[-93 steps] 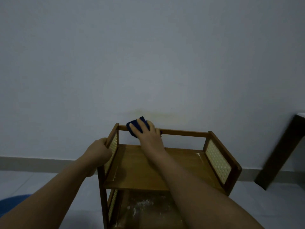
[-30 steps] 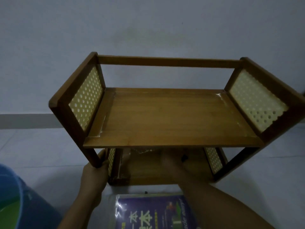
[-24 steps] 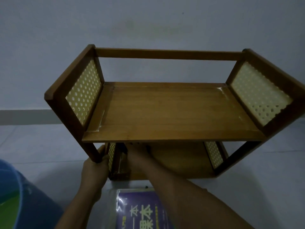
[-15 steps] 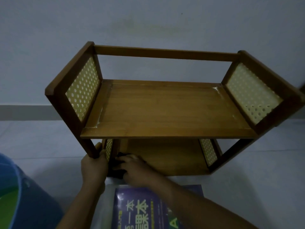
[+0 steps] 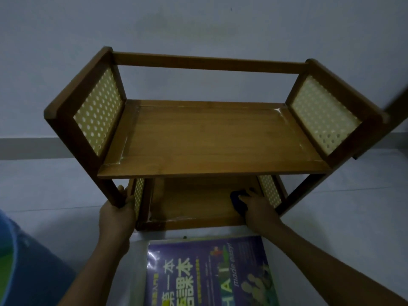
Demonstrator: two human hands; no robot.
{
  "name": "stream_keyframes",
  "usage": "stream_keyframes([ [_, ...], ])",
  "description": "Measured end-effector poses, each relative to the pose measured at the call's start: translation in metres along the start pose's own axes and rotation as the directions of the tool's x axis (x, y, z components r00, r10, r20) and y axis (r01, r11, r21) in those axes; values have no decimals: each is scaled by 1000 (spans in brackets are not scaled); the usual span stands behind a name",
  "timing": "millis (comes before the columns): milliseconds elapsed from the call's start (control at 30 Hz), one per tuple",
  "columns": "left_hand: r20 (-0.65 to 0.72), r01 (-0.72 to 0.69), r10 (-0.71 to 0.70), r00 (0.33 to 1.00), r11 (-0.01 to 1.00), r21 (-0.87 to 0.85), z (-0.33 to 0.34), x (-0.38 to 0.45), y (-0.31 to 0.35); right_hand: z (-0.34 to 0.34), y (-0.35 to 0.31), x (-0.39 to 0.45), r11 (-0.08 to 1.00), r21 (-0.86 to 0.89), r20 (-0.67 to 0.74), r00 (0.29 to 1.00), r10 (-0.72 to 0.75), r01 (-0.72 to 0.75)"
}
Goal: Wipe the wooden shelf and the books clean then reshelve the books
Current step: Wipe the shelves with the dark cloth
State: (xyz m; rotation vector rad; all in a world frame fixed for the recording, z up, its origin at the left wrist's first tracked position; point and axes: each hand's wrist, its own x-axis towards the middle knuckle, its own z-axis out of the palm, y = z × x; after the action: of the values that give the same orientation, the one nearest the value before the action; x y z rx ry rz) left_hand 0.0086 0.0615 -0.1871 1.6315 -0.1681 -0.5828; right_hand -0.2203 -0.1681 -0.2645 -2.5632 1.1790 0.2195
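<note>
A two-tier wooden shelf (image 5: 209,140) with cream perforated side panels stands on the floor against the wall. Both tiers are bare of books. My left hand (image 5: 116,214) grips the shelf's front left leg. My right hand (image 5: 258,206) presses a dark blue cloth (image 5: 238,202) onto the right end of the lower board (image 5: 189,204). A purple book (image 5: 209,272) lies flat on the floor just in front of the shelf, between my forearms.
A blue bucket (image 5: 26,268) with a green inside stands at the lower left. A dark wooden piece (image 5: 397,107) leans at the right edge. Pale tiled floor (image 5: 44,184) surrounds the shelf.
My right hand with the cloth has slid from the left end of the lower board to its right end. My left hand still holds the front left leg.
</note>
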Motion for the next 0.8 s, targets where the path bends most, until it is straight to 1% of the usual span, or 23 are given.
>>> stream_keyframes([
  [67,27,2,-3,1000,1000,22,-3,2,-1,4,-7,26,999,-36,-153,988,29,-34],
  [100,29,6,-7,1000,1000,27,-4,3,-2,4,-18,37,994,-45,-175,980,91,-101],
  [133,31,10,-11,999,999,33,-4,3,-2,1,-36,45,977,-44,-163,966,200,-210],
  [167,31,13,-14,999,999,37,-4,4,-3,-3,-60,53,942,-31,-120,937,329,-335],
  [200,27,14,-15,1000,999,41,-4,4,-3,-7,-88,58,906,5,-40,905,424,-424],
  [233,25,11,-12,1000,999,42,-4,4,-4,-7,-117,63,891,9,33,890,454,-454],
  [267,25,7,-8,1000,999,46,-3,2,-3,-3,-144,67,920,15,71,918,390,-392],
  [300,29,3,-4,1000,999,47,-2,0,-2,4,-166,67,962,37,106,958,266,-271],
  [333,26,-4,3,1000,999,52,-1,-1,0,8,-188,67,985,90,153,980,131,-145],
  [367,15,-9,8,1000,998,59,0,-1,-1,11,-206,62,990,132,189,982,18,-44],
  [400,-4,-11,12,1000,998,66,0,0,-1,13,-223,49,988,153,203,978,-49,18],
  [433,-25,-8,9,1000,998,63,0,1,-3,18,-238,34,984,171,200,977,-75,41],
  [533,-73,-1,5,997,999,51,4,1,-5,31,-262,-7,926,377,144,986,-87,27],
  [567,-81,5,-2,997,999,36,5,1,-6,31,-262,-12,914,404,121,988,-101,44],
  [633,-85,21,-22,996,1000,-11,6,2,-4,23,-249,-12,946,316,122,985,-122,78],
  [700,-92,43,-45,995,999,-26,6,4,-2,10,-221,-7,978,199,123,988,-95,69],
  [767,-109,58,-59,992,998,-19,5,6,-2,-2,-172,-8,993,122,145,989,-16,-2],
  [800,-112,61,-63,992,998,-19,5,6,-2,-7,-140,-10,994,83,162,985,53,-67],
])
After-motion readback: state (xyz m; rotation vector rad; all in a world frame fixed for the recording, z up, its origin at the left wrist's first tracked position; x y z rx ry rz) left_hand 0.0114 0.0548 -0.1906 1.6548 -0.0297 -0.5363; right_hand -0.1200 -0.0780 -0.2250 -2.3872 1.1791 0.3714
